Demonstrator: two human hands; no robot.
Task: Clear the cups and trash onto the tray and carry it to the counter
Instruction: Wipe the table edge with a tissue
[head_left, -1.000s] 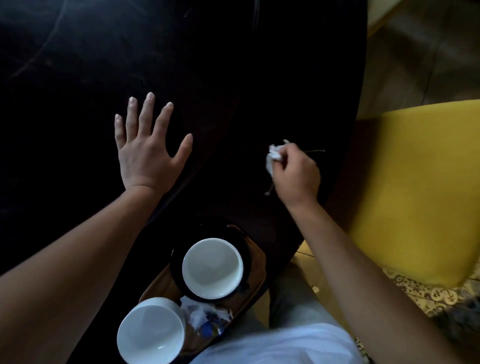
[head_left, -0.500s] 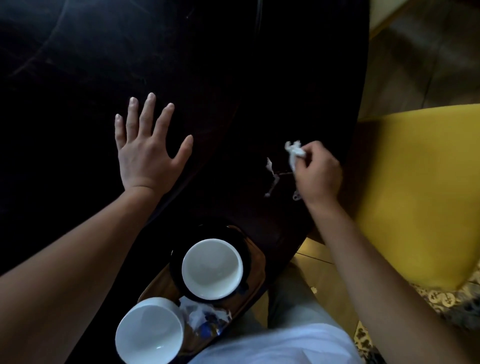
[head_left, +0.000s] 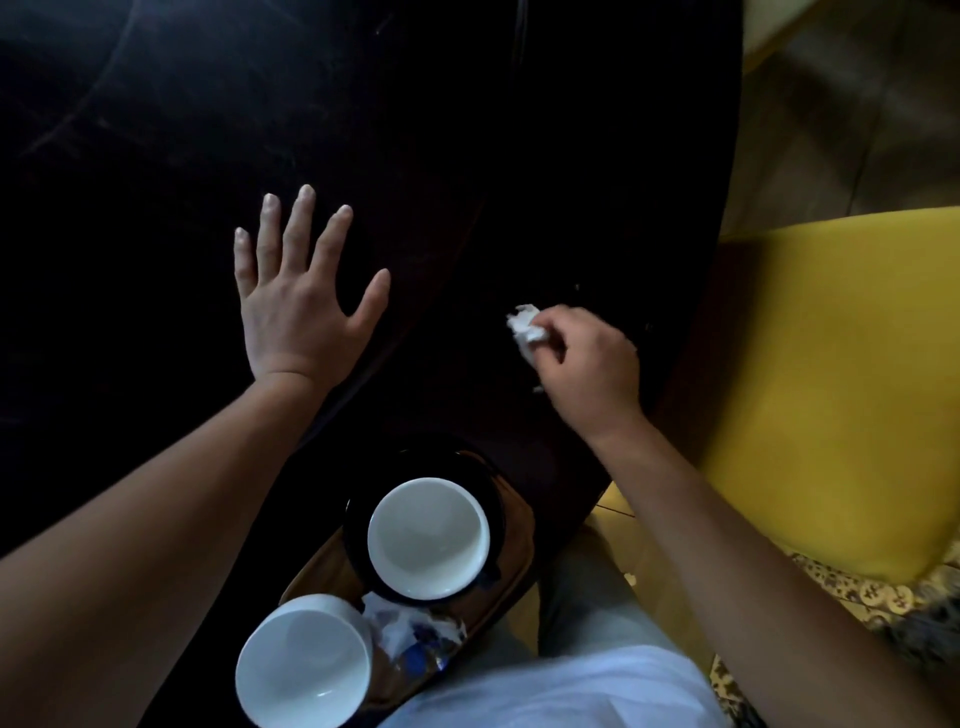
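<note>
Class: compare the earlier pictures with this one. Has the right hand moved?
Yes. The right hand, pinching a tissue, swung toward the yellow chair, then came back left; the left hand lies where it was.

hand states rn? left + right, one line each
Left hand: open, fingers spread, palm down on the dark table, holding nothing.
Right hand: closed on a crumpled white tissue, over the table.

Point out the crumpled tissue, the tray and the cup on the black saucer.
crumpled tissue (head_left: 525, 326), head view, its exposed white wad.
tray (head_left: 519, 564), head view, bare wooden right rim.
cup on the black saucer (head_left: 429, 538), head view, its white inside.
</note>
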